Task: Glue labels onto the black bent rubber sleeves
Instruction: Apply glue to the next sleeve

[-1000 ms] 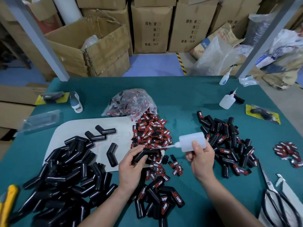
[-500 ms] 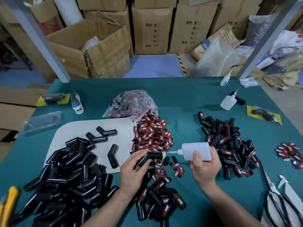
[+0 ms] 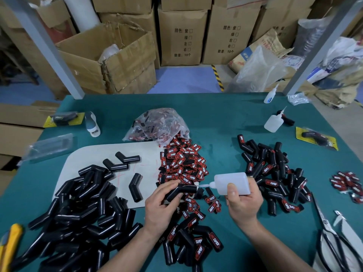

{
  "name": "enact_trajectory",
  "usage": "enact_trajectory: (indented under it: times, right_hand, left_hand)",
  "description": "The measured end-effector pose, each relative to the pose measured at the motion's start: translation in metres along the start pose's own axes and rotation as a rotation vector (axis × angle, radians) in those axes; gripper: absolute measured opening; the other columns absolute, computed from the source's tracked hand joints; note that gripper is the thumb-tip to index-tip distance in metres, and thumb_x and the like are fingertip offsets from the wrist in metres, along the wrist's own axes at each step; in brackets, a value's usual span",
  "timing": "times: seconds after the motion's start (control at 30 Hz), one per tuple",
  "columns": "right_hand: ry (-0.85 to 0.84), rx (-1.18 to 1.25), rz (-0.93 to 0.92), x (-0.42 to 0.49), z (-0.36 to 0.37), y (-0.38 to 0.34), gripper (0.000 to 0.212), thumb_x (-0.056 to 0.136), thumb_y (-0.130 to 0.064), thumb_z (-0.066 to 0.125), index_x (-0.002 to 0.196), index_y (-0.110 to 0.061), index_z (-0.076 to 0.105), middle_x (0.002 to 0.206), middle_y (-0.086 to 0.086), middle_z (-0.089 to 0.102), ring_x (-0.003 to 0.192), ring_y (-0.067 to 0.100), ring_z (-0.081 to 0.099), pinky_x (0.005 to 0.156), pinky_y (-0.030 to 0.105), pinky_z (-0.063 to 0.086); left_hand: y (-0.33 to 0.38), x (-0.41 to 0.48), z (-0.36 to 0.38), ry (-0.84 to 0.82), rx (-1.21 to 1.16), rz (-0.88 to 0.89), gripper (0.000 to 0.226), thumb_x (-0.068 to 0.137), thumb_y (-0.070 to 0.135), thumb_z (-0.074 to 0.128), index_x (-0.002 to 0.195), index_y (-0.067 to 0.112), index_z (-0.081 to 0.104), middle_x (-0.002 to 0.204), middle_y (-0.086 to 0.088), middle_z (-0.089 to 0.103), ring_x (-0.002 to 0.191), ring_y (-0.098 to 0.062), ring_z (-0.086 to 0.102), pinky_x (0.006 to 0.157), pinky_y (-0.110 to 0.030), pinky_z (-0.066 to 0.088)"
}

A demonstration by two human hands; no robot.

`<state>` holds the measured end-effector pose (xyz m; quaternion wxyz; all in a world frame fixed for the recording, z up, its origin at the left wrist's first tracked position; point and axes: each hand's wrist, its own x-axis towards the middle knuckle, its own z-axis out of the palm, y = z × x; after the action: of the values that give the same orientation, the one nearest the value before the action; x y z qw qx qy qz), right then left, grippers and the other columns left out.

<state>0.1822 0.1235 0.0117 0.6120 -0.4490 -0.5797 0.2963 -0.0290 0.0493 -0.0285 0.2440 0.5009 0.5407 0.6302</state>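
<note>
My left hand (image 3: 161, 207) grips a black bent rubber sleeve (image 3: 183, 190) above the green table (image 3: 216, 118). My right hand (image 3: 243, 203) holds a white glue bottle (image 3: 232, 182) sideways, its nozzle tip touching the sleeve's upper end. A heap of red-and-black labels (image 3: 183, 163) lies just behind the hands. Unlabelled sleeves (image 3: 78, 209) are piled at the left. Labelled sleeves lie at the right (image 3: 275, 173) and near my wrists (image 3: 194, 242).
A white mat (image 3: 137, 154) holds three loose sleeves. A plastic bag of labels (image 3: 157, 124) sits behind the heap. Spare glue bottles (image 3: 273, 122) stand at the back right, scissors (image 3: 332, 242) at the right front, a yellow knife (image 3: 9, 246) at the left front. Cardboard boxes stand beyond the table.
The glue bottle has tipped lower and moved in, so that its nozzle now meets the sleeve. My left hand has kept its grip on the sleeve.
</note>
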Motion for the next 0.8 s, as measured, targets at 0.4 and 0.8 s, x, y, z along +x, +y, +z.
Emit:
enact_trajectory:
  times: [0.4, 0.8]
  right_hand:
    - [0.012, -0.024, -0.053, -0.0017, 0.0043, -0.0067, 0.051, 0.090, -0.064, 0.058, 0.082, -0.014, 0.052, 0.068, -0.022, 0.058, 0.060, -0.011, 0.055, 0.050, 0.007, 0.040]
    - [0.017, -0.034, -0.098, -0.0025, 0.0048, -0.0023, 0.043, 0.090, -0.062, 0.058, 0.084, -0.020, 0.054, 0.080, -0.034, 0.061, 0.063, -0.012, 0.056, 0.050, 0.008, 0.040]
  left_hand:
    - [-0.0055, -0.0013, 0.0010, 0.004, 0.010, 0.008, 0.035, 0.082, 0.004, 0.078, 0.116, 0.011, 0.074, 0.120, 0.003, 0.075, 0.113, -0.022, 0.071, 0.103, -0.033, 0.053]
    - [-0.0063, -0.0007, 0.0009, 0.008, 0.022, 0.028, 0.042, 0.082, 0.004, 0.079, 0.122, 0.017, 0.073, 0.122, 0.006, 0.073, 0.114, -0.019, 0.070, 0.103, -0.028, 0.052]
